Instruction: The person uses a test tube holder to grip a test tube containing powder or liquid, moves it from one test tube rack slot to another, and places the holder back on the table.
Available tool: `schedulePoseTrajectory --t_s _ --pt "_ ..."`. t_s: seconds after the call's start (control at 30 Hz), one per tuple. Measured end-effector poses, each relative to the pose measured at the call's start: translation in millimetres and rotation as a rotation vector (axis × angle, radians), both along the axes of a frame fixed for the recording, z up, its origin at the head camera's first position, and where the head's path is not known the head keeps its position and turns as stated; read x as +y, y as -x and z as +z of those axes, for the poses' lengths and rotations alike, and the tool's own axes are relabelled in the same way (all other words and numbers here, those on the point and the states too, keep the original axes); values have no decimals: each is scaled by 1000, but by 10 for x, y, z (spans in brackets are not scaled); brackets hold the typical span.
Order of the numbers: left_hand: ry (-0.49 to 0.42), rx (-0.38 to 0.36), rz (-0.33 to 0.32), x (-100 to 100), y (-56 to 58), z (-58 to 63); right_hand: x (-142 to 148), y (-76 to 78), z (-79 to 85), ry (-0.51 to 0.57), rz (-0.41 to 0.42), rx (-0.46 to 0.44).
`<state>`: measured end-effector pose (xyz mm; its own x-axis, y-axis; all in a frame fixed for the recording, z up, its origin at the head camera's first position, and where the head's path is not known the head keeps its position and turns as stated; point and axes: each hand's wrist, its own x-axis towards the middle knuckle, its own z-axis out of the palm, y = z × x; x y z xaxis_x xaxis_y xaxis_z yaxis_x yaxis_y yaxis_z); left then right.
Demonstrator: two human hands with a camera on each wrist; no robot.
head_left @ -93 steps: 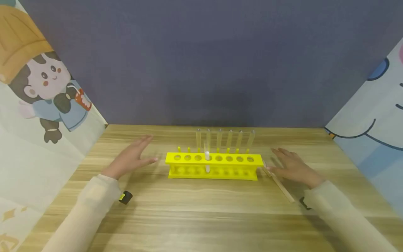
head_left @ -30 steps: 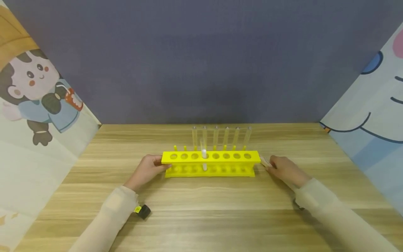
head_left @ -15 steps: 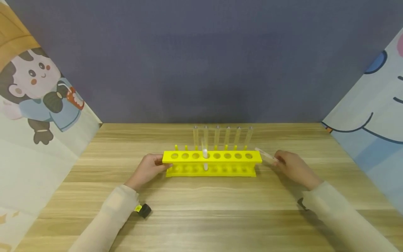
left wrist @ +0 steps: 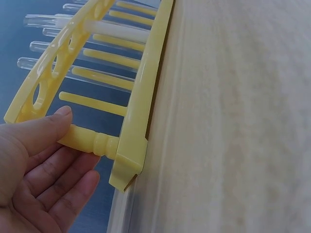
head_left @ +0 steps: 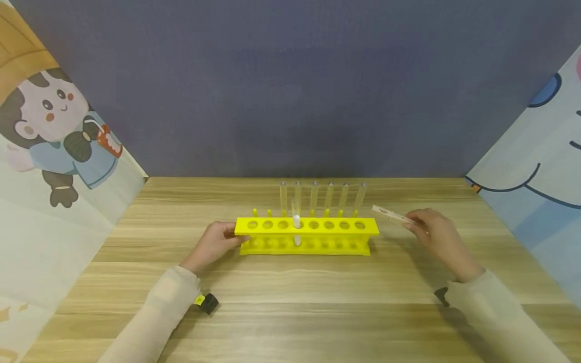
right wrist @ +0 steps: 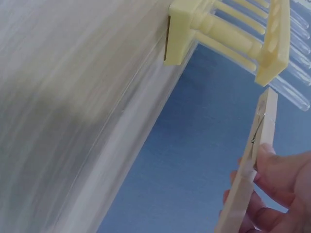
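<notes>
A yellow test tube rack point(head_left: 305, 232) stands on the table. My left hand point(head_left: 213, 244) grips its left end; in the left wrist view the thumb and fingers go round the end post point(left wrist: 87, 140). One test tube with white contents point(head_left: 297, 222) stands in a middle hole of the rack. Several clear test tubes point(head_left: 330, 196) sit upside down on the back pegs. To the right of the rack, my right hand point(head_left: 438, 237) pinches a wooden test tube holder point(head_left: 391, 215) between thumb and fingers. The holder's tip points left, close to the rack's right end.
The wood-grain table point(head_left: 290, 312) runs back to a dark blue-grey wall point(head_left: 299, 101). Cartoon-printed panels point(head_left: 59, 136) border it on both sides. A black wrist-camera piece point(head_left: 209, 303) sticks out from the left sleeve.
My left hand has come in from the left and taken hold of the rack's end. My right hand has picked the holder up off the table and moved it right and up.
</notes>
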<state>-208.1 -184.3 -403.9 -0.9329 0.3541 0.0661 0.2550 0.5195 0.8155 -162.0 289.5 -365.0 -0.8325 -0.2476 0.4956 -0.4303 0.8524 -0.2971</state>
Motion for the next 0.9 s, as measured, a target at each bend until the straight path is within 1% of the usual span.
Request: schedulePoseTrajectory --t_s 0.27,0.47,0.63,0.73,0.9 --pt "20 -5 14 -2 -18 8 -125 -63 44 35 17 48" --pt "12 -11 15 8 -19 17 -242 -103 87 65 24 90" --pt "10 -11 18 7 -16 4 -330 -144 108 57 19 97" --pt "11 -17 20 3 -13 -2 -391 -152 124 56 22 115" --pt "18 -18 31 7 -12 2 -495 -137 172 48 50 150"
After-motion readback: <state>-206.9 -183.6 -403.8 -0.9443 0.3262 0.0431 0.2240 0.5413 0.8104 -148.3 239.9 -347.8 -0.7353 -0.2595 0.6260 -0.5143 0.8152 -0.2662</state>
